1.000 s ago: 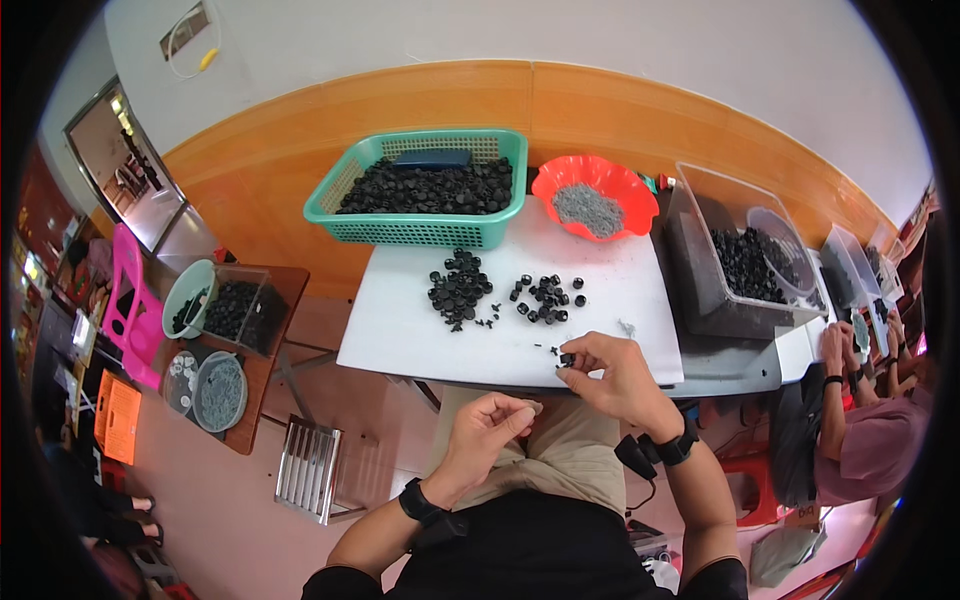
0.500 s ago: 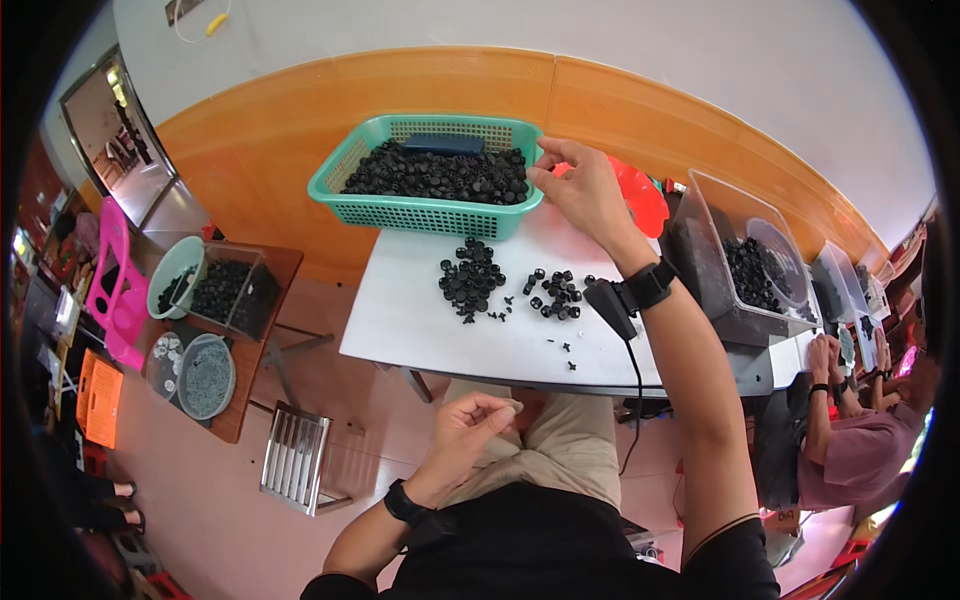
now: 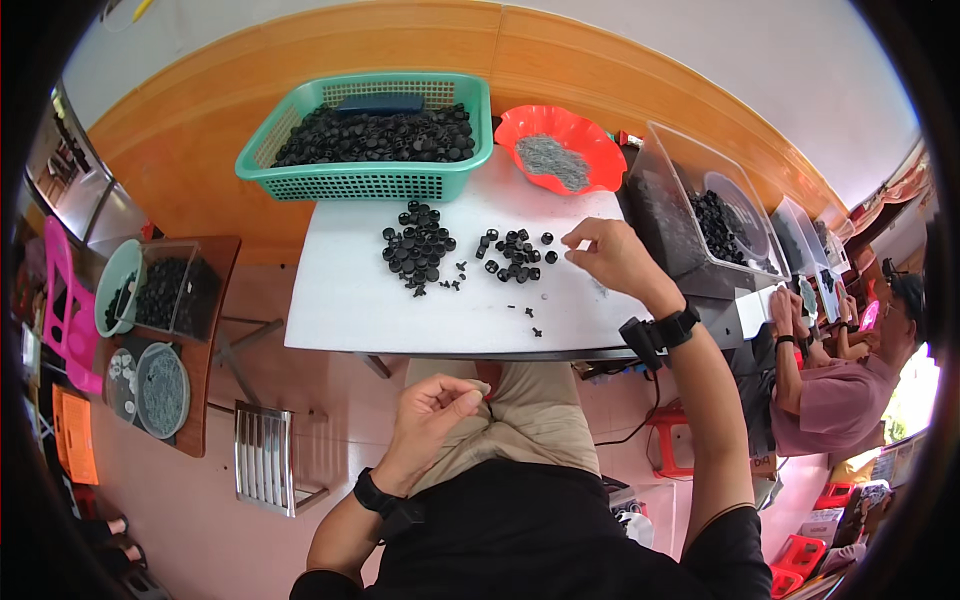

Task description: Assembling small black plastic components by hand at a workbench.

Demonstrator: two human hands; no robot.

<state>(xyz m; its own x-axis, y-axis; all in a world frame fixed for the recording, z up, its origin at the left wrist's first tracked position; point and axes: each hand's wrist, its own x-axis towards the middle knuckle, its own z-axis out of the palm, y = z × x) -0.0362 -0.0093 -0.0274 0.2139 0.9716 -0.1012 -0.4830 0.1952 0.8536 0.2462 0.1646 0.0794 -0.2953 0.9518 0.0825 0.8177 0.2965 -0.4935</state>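
My left hand (image 3: 437, 412) is held over my lap, just off the table's front edge. Its thumb and index finger are pinched, and whatever is between them is too small to name. Above the table's right part, my right hand (image 3: 612, 258) has curled fingers, with a slight gap between thumb and index finger. Nothing shows in that gap. Close to its fingertips lies a small group of black cube-like pieces (image 3: 515, 256). Left of these is a pile of round black caps (image 3: 418, 247). Several tiny black cross-shaped pieces (image 3: 537, 332) are scattered in front.
On the white table (image 3: 335, 290) a green basket (image 3: 365, 186) full of black parts stands at the back. A red scalloped bowl (image 3: 600, 146) holds grey pins. A clear bin (image 3: 672, 215) of black parts stands right. A co-worker (image 3: 835, 395) sits beyond; a metal stool (image 3: 265, 455) stands left.
My right hand has come down from over the red bowl toward me, beside the black cube-like pieces. The bowl is now uncovered. My left hand stays pinched over my lap. The view has shifted.
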